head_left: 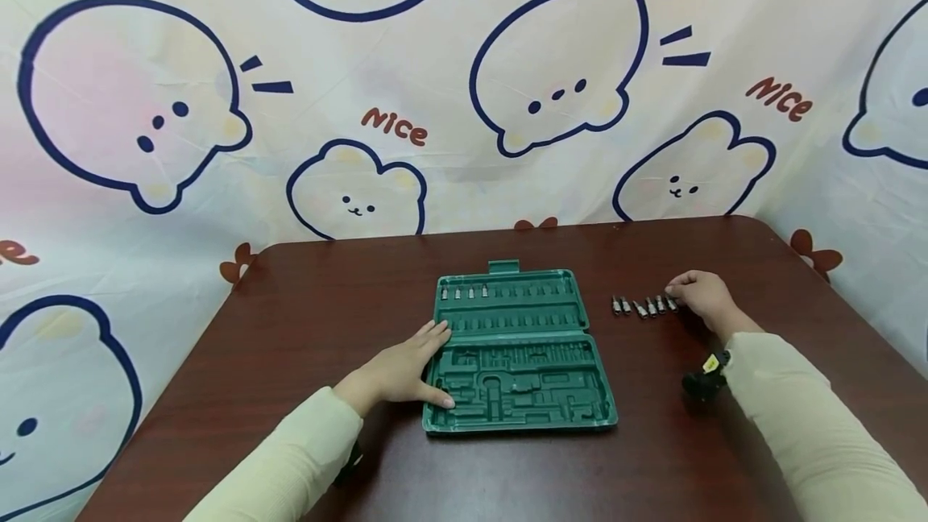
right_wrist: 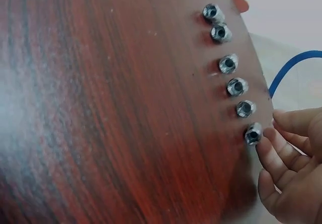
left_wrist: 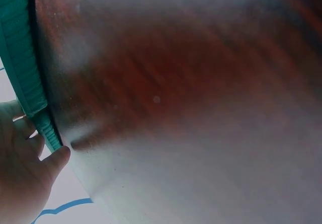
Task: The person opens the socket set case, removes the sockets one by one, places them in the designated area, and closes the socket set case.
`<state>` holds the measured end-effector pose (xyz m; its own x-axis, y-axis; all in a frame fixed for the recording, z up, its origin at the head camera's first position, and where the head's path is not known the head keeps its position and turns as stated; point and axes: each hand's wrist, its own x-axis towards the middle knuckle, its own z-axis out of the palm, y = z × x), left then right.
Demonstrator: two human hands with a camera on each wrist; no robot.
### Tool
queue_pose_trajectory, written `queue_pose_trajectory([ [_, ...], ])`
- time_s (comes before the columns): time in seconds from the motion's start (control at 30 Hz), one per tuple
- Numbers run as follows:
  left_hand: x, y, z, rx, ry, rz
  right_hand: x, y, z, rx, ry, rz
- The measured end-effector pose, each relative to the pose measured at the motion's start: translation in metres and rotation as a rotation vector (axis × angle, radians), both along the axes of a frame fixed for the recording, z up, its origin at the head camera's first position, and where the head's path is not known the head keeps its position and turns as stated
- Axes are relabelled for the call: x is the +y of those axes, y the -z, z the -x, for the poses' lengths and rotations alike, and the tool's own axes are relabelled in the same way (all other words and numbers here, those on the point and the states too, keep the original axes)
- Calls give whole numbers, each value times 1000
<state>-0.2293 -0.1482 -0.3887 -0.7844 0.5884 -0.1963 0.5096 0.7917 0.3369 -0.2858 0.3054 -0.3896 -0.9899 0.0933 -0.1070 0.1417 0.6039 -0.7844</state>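
Observation:
A green plastic tool case (head_left: pixel 522 337) lies unfolded on the table, with several small metal sockets (head_left: pixel 471 293) standing in the left part of its top row. My left hand (head_left: pixel 395 365) rests on the case's left edge, fingers spread and thumb over the lower half. In the left wrist view, that hand (left_wrist: pixel 25 163) touches the green case wall (left_wrist: pixel 20 48). Right of the case lies a row of loose metal sockets (right_wrist: pixel 237 87). At the row's right end, my right hand (head_left: pixel 699 294) pinches the last socket (right_wrist: pixel 253 133) by its far end, partly hidden by the fingers.
The brown table (head_left: pixel 348 280) reaches back to a hanging cloth (head_left: pixel 449 87) printed with cartoon bears. Many slots and moulded recesses (head_left: pixel 507 393) show bare in the case. Dark wrist devices, one (head_left: pixel 703 383) under the right forearm, hang close to the tabletop.

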Motion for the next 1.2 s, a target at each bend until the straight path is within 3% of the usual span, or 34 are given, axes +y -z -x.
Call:
queue_pose_trajectory([
  [0.2, 1, -2, 0, -7, 1, -6, -9, -11, -3, -16, 13, 35],
  [0.5, 0, -4, 1, -6, -1, -13, -47, -27, 1, -19, -35, 142],
  [0.87, 0, -2, 3, -8, 8, -9, -99, -23, 19, -60, -77, 268],
  [1.2, 0, -2, 2, -27, -10, -28, -159, -20, 34, -88, -181, 281],
])
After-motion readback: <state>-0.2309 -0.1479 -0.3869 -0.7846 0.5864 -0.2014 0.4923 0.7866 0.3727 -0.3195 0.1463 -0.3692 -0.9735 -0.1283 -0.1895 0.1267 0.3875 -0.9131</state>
